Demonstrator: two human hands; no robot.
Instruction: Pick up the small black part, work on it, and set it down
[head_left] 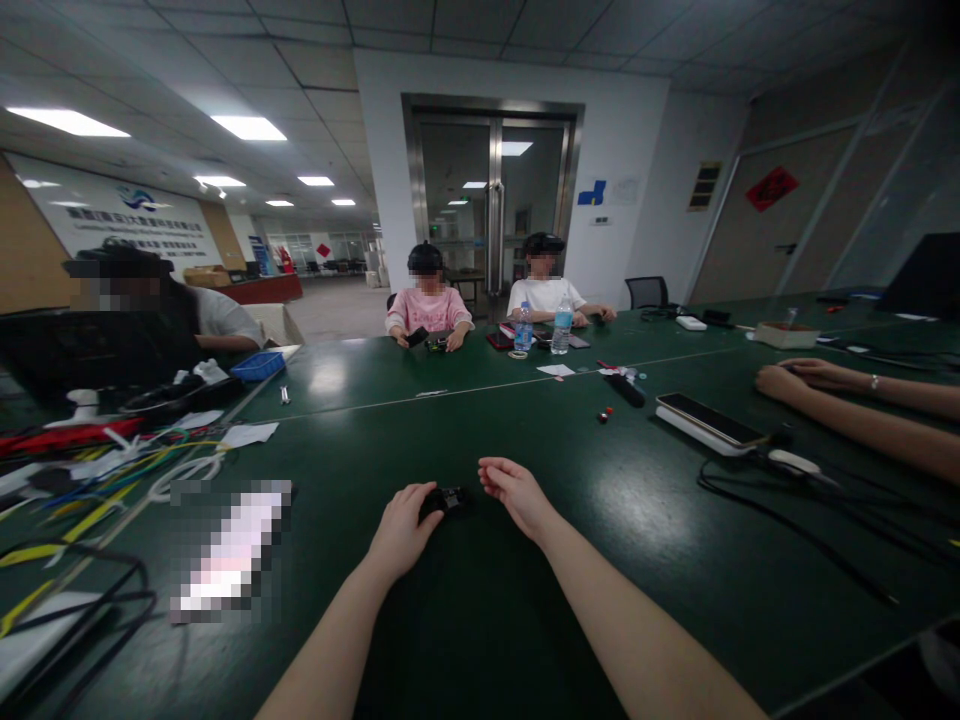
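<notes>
A small black part (452, 499) lies on the dark green table (480, 620) just in front of me. My left hand (403, 528) rests on the table with its fingers curled around the part's left end, gripping it. My right hand (512, 490) sits just to the right of the part, fingers loosely curled and pinched together near its right end; whether it touches the part I cannot tell.
A phone on a white power strip (709, 424) with black cables lies to the right, beside another person's forearms (862, 400). Coloured wires and cable ties (97, 470) clutter the left. Water bottles (561, 327) and seated people are at the far side.
</notes>
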